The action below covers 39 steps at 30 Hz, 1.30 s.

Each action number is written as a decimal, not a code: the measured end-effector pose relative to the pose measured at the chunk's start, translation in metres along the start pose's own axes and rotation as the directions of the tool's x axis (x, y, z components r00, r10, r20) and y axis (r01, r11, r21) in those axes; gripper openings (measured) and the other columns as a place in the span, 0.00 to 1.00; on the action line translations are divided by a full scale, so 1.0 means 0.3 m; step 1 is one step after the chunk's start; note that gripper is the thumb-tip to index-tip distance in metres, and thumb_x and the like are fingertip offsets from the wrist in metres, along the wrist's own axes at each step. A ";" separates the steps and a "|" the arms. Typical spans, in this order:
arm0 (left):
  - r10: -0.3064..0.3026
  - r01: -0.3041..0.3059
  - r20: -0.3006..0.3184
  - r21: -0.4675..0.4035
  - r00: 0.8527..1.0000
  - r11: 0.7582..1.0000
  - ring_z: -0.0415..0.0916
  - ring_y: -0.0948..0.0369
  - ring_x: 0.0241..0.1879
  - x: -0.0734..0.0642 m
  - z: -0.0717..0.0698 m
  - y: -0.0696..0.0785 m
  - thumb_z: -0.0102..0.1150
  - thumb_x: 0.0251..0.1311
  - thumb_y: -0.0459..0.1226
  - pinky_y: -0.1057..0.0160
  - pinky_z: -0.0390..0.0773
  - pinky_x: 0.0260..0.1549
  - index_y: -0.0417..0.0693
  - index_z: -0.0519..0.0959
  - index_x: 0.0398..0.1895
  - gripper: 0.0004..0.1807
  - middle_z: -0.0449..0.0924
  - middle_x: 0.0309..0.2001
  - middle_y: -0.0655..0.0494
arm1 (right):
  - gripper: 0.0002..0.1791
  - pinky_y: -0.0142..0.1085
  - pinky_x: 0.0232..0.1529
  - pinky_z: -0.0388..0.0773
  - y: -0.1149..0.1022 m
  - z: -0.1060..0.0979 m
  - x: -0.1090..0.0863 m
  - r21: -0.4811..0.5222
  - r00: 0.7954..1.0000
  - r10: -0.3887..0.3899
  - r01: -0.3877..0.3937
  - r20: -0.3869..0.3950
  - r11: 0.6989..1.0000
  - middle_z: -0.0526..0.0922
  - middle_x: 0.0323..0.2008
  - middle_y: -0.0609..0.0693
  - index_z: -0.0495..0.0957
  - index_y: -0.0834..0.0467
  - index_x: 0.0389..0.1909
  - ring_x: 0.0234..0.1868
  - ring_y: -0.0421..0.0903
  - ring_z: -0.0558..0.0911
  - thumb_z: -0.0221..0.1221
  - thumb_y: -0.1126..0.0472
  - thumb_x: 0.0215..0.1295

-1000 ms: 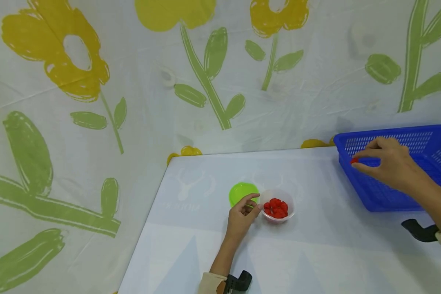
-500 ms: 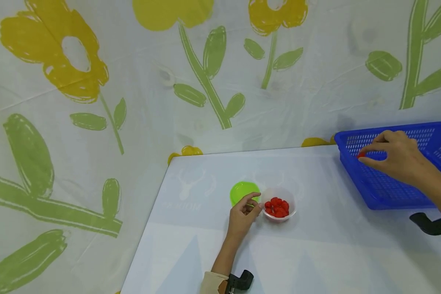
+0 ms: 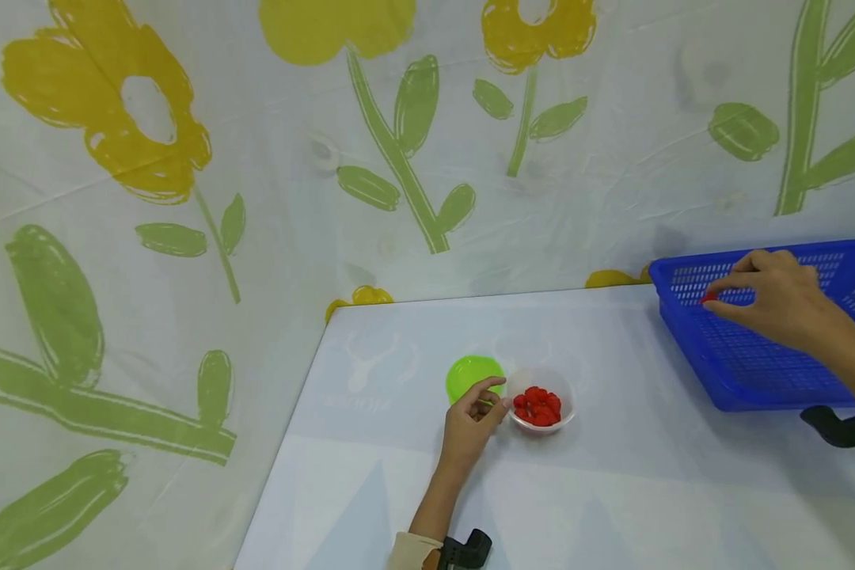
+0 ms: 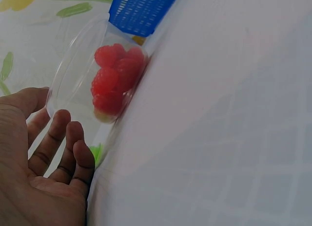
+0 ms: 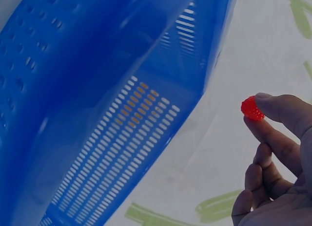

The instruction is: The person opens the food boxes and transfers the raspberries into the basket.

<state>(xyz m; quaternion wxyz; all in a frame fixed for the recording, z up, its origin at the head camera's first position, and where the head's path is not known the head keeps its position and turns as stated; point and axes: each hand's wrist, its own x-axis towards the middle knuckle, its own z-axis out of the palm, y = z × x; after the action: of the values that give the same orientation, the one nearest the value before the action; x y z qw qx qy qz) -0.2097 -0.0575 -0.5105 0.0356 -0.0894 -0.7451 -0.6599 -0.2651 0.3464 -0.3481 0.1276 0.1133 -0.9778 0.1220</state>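
Observation:
My right hand (image 3: pixel 784 297) pinches a red raspberry (image 5: pixel 252 108) between thumb and forefinger, its other fingers curled in. In the head view this hand overlaps the left part of a blue plastic basket (image 3: pixel 694 372). My left hand (image 3: pixel 466 427) lies beside a clear round tub (image 3: pixel 568 412), with thumb and forefinger tips right at its rim and the other fingers loosely bent. Several raspberries (image 4: pixel 114 80) lie in the tub. Behind the left fingers is a bright green round lid (image 3: pixel 466 372), partly covered by the hand.
A white table (image 3: pixel 370 491) with faint printed shapes carries everything. Its far and left edges meet a white sheet (image 3: pixel 278 237) printed with yellow flowers and green leaves. The basket has slotted sides and stands at the table's right rear.
My right hand has moved a little to the right and away from me, carrying the raspberry farther over the basket. My left hand and the tub have stayed put.

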 end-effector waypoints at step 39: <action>-0.017 0.018 0.011 -0.037 1.000 0.999 0.76 0.60 0.30 -0.002 -0.002 -0.001 0.68 0.63 0.41 0.71 0.76 0.29 0.55 0.82 0.56 0.17 0.79 0.35 0.56 | 0.14 0.64 0.40 0.63 0.096 -0.055 0.138 -0.093 0.987 -0.001 0.016 0.163 0.996 0.71 0.44 0.67 0.86 0.66 0.40 0.49 0.71 0.65 0.68 0.60 0.59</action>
<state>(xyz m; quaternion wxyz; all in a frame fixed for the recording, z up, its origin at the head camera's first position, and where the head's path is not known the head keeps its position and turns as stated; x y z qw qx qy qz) -0.2091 -0.0582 -0.5109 0.0240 -0.0872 -0.7339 -0.6732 -0.3077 0.3702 -0.3270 0.0532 0.1210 -0.9891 0.0656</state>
